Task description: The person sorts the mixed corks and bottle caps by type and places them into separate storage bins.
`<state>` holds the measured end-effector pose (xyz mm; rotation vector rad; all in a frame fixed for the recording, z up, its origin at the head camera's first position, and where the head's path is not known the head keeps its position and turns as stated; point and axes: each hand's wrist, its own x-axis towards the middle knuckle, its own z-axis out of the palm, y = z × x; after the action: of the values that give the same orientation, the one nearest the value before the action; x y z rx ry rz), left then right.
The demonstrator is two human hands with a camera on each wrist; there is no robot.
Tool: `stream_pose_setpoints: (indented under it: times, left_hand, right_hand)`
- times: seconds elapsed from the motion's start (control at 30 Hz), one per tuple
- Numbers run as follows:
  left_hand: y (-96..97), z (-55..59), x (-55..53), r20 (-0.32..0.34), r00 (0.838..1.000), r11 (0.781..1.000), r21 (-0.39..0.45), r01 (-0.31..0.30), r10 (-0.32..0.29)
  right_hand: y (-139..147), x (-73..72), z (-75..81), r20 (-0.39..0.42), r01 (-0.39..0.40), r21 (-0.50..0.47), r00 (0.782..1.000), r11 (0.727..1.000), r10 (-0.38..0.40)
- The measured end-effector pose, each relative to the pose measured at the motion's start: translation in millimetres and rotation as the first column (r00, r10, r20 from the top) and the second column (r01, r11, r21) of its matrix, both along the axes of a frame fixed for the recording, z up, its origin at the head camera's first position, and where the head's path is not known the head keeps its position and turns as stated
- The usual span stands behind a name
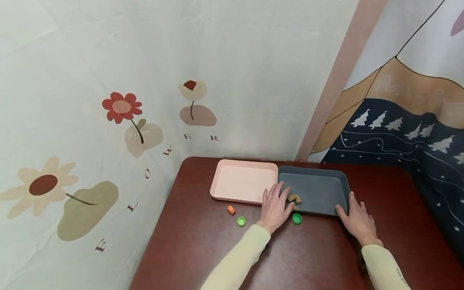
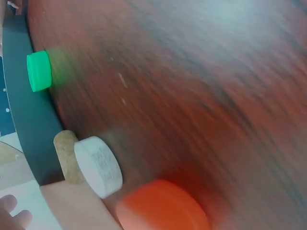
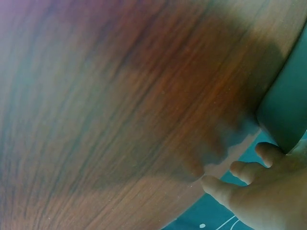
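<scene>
My left hand [image 1: 274, 208], fingers spread, is over the front edge where the pink tray [image 1: 220, 195] meets the dark grey tray [image 1: 326, 187]. Beside its fingertips, several small brown pieces [image 1: 298, 199] lie in the grey tray's near left corner. The left wrist view has a cork [image 2: 68, 153] and a white bottle cap [image 2: 98, 166] at the tray fronts; the head view has the latter hidden by the hand. My right hand [image 1: 359, 221] rests at the grey tray's near right corner, thumb at the front rim, fingers extended along the outer side.
On the dark red wooden table [image 1: 290, 257], a green cap [image 1: 297, 218] sits before the grey tray. A light green cap [image 1: 241, 221] and an orange cap [image 1: 231, 210] lie in front of the pink tray. Printed cloth [image 1: 253, 80] hangs behind the table.
</scene>
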<state>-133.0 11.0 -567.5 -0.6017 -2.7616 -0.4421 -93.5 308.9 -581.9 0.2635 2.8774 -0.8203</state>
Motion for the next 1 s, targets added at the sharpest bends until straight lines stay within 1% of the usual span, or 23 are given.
stream_pose_setpoints:
  times: [0.13, 0.27, 0.37, 0.63, 0.8, 1.0]
  left_hand:
    - [-9.4, 2.7, 5.8, 0.036, 0.999, 1.0, -0.009, 0.027, -0.027]
    - [-20.0, 3.6, 11.7, 0.049, 0.998, 0.999, -0.005, 0.049, -0.048]
    - [-27.6, 2.4, 15.2, 0.049, 0.997, 0.998, -0.019, 0.063, -0.062]
    - [-45.0, 0.7, 25.0, 0.013, 0.995, 0.993, -0.055, 0.101, -0.101]
    - [-54.0, 0.8, 29.0, -0.011, 0.993, 0.992, -0.041, 0.118, -0.118]
    - [-64.4, 0.7, 32.4, -0.025, 0.99, 0.99, -0.028, 0.135, -0.136]
  right_hand:
    - [1.0, 1.0, 0.9, -0.005, 0.003, 0.005, 1.0, 1.0, -0.003]
    - [1.7, 1.5, 1.4, -0.005, 0.003, 0.01, 1.0, 1.0, -0.003]
    - [1.5, 1.8, 1.7, -0.001, 0.006, 0.009, 1.0, 1.0, -0.006]
    - [0.7, 1.5, 1.7, -0.003, 0.009, 0.007, 1.0, 1.0, -0.009]
    - [0.6, 0.9, 0.9, 0.0, 0.006, 0.003, 1.0, 1.0, -0.006]
    - [-0.9, 1.3, 1.9, -0.003, 0.0, -0.001, 1.0, 1.0, 0.0]
